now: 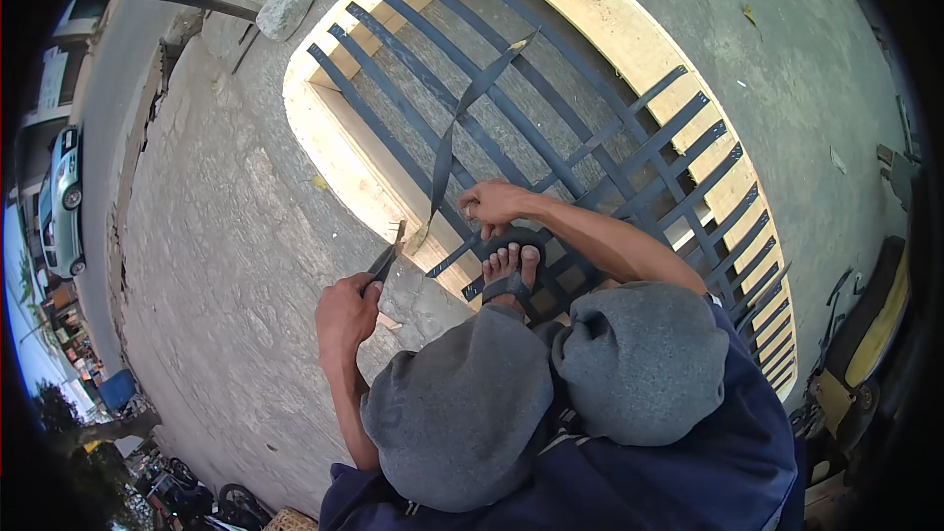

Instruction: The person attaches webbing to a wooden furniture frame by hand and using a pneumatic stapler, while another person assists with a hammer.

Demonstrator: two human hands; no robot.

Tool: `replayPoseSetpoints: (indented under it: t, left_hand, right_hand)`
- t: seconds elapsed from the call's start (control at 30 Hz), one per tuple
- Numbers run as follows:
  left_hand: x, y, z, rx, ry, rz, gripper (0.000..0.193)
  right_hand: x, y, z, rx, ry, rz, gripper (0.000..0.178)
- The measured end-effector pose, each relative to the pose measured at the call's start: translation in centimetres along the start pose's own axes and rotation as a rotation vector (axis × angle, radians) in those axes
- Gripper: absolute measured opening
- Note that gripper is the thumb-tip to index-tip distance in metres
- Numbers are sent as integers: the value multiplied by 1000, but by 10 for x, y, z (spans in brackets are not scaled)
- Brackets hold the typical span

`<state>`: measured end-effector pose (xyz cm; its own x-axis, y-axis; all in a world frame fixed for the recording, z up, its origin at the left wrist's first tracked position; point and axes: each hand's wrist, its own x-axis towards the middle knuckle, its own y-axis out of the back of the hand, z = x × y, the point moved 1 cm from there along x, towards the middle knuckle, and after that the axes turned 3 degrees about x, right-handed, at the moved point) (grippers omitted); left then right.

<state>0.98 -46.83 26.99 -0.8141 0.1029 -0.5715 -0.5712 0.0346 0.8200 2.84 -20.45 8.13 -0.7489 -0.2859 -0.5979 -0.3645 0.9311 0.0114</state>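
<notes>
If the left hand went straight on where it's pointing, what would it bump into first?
Probably the pale wooden frame: the dark tool in the left hand points up and right at its edge. Depth is unclear, so I can't tell whether they touch.

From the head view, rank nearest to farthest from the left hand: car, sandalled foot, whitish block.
From the left hand:
1. Sandalled foot, to its right.
2. Whitish block, ahead, near the top.
3. Car, far off at left.
</notes>
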Motion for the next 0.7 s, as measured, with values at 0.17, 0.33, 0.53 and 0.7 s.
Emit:
replayPoseSetpoints:
  t: [0.17, 0.33, 0.53, 0.7]
  left_hand:
    - [4, -2, -2, 24, 64, -13, 29]
    - [-12, 18, -16, -138, 111, -6, 29]
    - [-2, 14, -25, -12, 19, -151, 29]
    - [37, -24, 6, 18, -2, -141, 30]
  right_hand:
    - [35, -29, -8, -254, -190, -104, 76]
    - [47, -12, -27, 56, 66, 127, 78]
    - [101, -12, 31, -444, 274, 313, 60]
    - [67, -15, 2, -74, -52, 163, 52]
